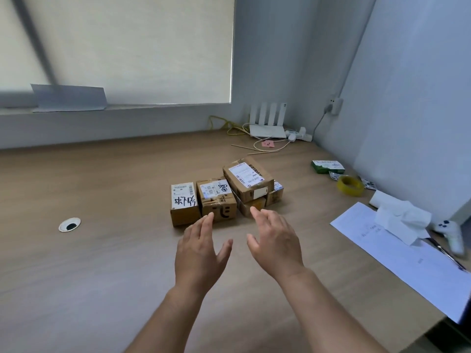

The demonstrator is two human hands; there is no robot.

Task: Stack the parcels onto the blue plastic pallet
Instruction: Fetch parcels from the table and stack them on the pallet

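Observation:
Several cardboard parcels sit together on the wooden table. A small box with black handwriting stands leftmost, and a box with a printed smiley is beside it. A longer box with a white label lies tilted on top of smaller boxes at the right. My left hand and my right hand hover just in front of the parcels, fingers straight and spread, holding nothing. No blue pallet is in view.
A router with cables sits in the far corner. A green box, a yellow tape roll, tissue, white paper and a white controller lie along the right side. A cable hole is at the left.

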